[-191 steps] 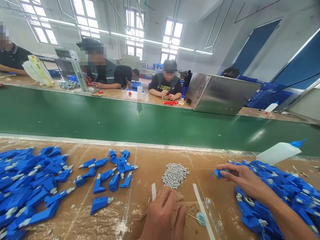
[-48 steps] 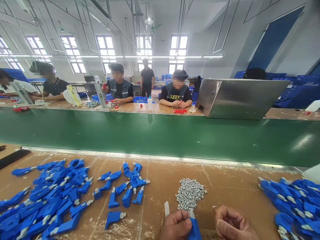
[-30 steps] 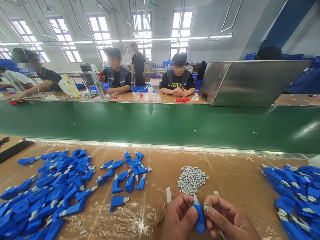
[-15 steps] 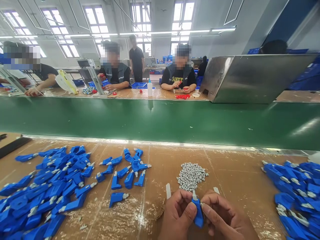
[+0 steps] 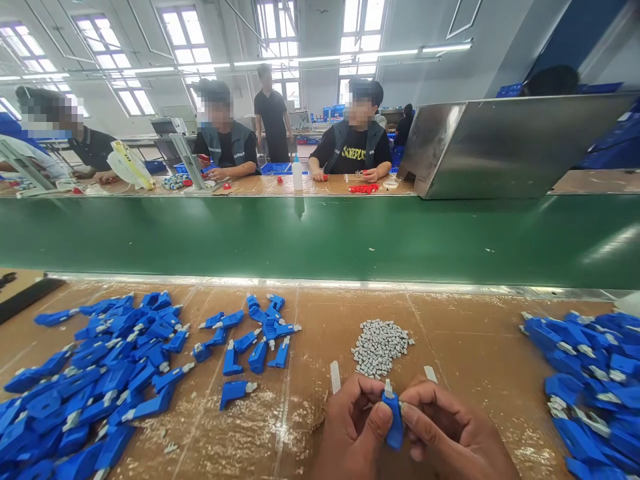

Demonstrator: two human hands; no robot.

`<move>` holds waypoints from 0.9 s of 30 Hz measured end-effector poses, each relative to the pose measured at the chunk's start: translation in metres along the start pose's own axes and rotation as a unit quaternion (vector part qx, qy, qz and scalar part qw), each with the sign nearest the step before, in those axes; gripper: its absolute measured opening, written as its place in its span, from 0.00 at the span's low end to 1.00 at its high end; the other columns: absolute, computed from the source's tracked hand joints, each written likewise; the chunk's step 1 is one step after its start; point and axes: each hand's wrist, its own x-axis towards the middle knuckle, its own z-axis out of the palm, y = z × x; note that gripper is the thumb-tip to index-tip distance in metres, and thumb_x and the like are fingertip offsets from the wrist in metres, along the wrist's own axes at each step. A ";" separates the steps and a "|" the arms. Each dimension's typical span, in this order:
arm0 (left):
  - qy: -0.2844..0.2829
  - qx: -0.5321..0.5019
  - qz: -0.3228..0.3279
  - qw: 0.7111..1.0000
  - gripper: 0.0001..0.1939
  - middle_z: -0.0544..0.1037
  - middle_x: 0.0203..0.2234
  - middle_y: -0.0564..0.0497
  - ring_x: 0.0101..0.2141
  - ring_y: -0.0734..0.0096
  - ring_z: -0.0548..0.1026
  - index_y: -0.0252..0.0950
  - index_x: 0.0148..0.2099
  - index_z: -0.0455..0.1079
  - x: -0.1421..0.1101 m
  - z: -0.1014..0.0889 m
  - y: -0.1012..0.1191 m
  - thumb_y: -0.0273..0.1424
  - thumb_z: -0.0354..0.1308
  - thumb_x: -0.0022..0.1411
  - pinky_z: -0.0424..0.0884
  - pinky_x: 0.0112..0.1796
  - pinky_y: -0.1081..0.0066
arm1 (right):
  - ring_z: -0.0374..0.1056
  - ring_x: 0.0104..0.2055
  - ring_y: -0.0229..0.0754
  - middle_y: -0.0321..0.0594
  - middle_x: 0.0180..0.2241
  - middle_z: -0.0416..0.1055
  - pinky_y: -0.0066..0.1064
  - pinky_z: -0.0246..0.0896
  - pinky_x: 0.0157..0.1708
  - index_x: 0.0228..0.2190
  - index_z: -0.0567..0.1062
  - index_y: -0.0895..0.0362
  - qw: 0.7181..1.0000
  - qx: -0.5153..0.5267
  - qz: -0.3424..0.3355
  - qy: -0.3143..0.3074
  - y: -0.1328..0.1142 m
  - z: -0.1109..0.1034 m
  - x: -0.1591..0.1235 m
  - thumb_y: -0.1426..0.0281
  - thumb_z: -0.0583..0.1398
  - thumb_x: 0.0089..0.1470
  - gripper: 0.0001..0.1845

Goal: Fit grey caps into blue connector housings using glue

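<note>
Along a green conveyor belt (image 5: 320,240), a cardboard-covered workbench (image 5: 310,313) carries a heap of blue plastic parts (image 5: 100,380) at left, a second heap of blue plastic parts (image 5: 585,387) at right, and a mound of small grey pieces (image 5: 380,347) between them. Step in hand: one blue part (image 5: 395,420) is being worked, held upright just above the bench, grey tip (image 5: 388,389) uppermost. Left hand (image 5: 353,427) grasps it; right hand (image 5: 450,427) pinches its side. Yellow lettering on a co-worker's black T-shirt (image 5: 351,143) is not clearly legible

Tall factory windows (image 5: 175,30), long ceiling light strips (image 5: 320,60), white walls (image 5: 320,40), a green conveyor belt (image 5: 320,237)
</note>
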 end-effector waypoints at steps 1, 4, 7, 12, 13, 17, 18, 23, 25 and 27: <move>-0.015 -0.008 0.003 1.000 0.22 0.75 0.31 0.49 0.30 0.72 0.72 0.34 0.44 0.74 0.001 0.000 0.002 0.51 0.64 0.68 0.66 0.33 0.72 | 0.68 0.22 0.36 0.34 0.23 0.73 0.28 0.64 0.25 0.27 0.84 0.56 0.999 0.028 0.016 -0.011 0.000 -0.002 0.002 0.48 0.77 0.47 0.23; -0.070 -0.035 0.017 0.997 0.19 0.79 0.30 0.47 0.30 0.69 0.76 0.35 0.46 0.72 0.002 -0.001 0.005 0.47 0.62 0.71 0.69 0.34 0.70 | 0.66 0.21 0.32 0.33 0.24 0.74 0.24 0.63 0.22 0.29 0.87 0.57 0.992 0.098 0.059 -0.043 0.000 -0.006 0.006 0.51 0.80 0.42 0.23; -0.104 -0.056 0.038 0.992 0.14 0.81 0.32 0.46 0.30 0.69 0.78 0.37 0.47 0.70 0.000 -0.002 0.006 0.43 0.61 0.73 0.70 0.36 0.69 | 0.66 0.22 0.30 0.34 0.27 0.74 0.22 0.66 0.22 0.30 0.89 0.55 0.986 0.132 0.073 -0.065 0.000 -0.010 0.007 0.54 0.81 0.42 0.20; -0.099 0.001 0.055 0.994 0.13 0.80 0.33 0.48 0.32 0.69 0.79 0.38 0.48 0.71 -0.002 -0.001 0.009 0.42 0.59 0.75 0.70 0.34 0.71 | 0.70 0.25 0.35 0.38 0.30 0.75 0.25 0.70 0.23 0.34 0.88 0.56 0.993 0.050 0.027 -0.104 0.014 -0.013 0.010 0.46 0.76 0.47 0.25; -0.093 0.039 0.058 0.993 0.14 0.80 0.33 0.47 0.32 0.68 0.79 0.37 0.48 0.72 -0.003 -0.001 0.013 0.43 0.58 0.75 0.71 0.33 0.71 | 0.71 0.25 0.36 0.39 0.31 0.76 0.25 0.70 0.23 0.35 0.88 0.56 0.994 0.023 0.013 -0.104 0.018 -0.012 0.011 0.43 0.74 0.48 0.28; -0.037 0.334 0.157 0.929 0.10 0.83 0.36 0.46 0.35 0.63 0.81 0.40 0.49 0.78 0.001 -0.021 0.043 0.38 0.61 0.73 0.76 0.38 0.67 | 0.71 0.24 0.40 0.39 0.28 0.76 0.30 0.71 0.21 0.38 0.86 0.57 0.993 -0.083 -0.031 -0.076 0.018 -0.013 0.017 0.32 0.68 0.45 0.40; 0.008 0.419 0.221 0.881 0.09 0.84 0.37 0.46 0.36 0.62 0.82 0.41 0.50 0.78 0.005 -0.033 0.054 0.36 0.63 0.71 0.76 0.39 0.67 | 0.72 0.24 0.42 0.39 0.27 0.77 0.32 0.72 0.23 0.40 0.86 0.57 0.989 -0.127 -0.047 -0.059 0.013 -0.020 0.020 0.34 0.68 0.46 0.39; 0.212 0.717 0.346 0.567 0.16 0.79 0.41 0.36 0.43 0.40 0.78 0.33 0.53 0.76 0.037 -0.092 0.092 0.37 0.55 0.73 0.76 0.46 0.43 | 0.75 0.40 0.51 0.43 0.37 0.81 0.43 0.70 0.43 0.44 0.85 0.53 0.896 -0.421 -0.084 0.111 -0.033 -0.113 0.024 0.65 0.67 0.58 0.13; 0.234 0.729 0.361 0.533 0.19 0.77 0.47 0.30 0.48 0.34 0.76 0.29 0.57 0.74 0.039 -0.091 0.095 0.37 0.55 0.73 0.75 0.48 0.37 | 0.74 0.44 0.54 0.47 0.41 0.79 0.45 0.67 0.44 0.44 0.85 0.53 0.836 -0.520 -0.054 0.170 -0.050 -0.158 0.026 0.73 0.62 0.59 0.14; 0.220 0.688 0.401 0.564 0.17 0.75 0.51 0.31 0.52 0.38 0.75 0.30 0.58 0.72 0.035 -0.075 0.090 0.33 0.59 0.72 0.74 0.53 0.40 | 0.74 0.46 0.54 0.46 0.43 0.77 0.43 0.67 0.44 0.42 0.85 0.54 0.789 -0.591 -0.019 0.166 -0.059 -0.191 0.032 0.78 0.64 0.58 0.13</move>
